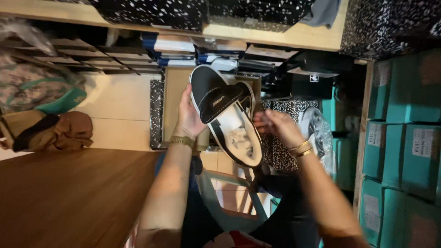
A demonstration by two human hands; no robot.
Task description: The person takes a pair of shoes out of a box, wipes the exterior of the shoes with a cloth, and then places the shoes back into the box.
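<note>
Slide sandal (pixel 227 117), black strap over a white footbed, raised in front of me above my lap, between a wooden tabletop (pixel 69 193) and stacked teal boxes (pixel 404 138). My left hand (pixel 189 117) is clamped on its edge; my right hand (pixel 275 126) hovers just beside the sole, fingers loosely spread, gripping nothing
</note>
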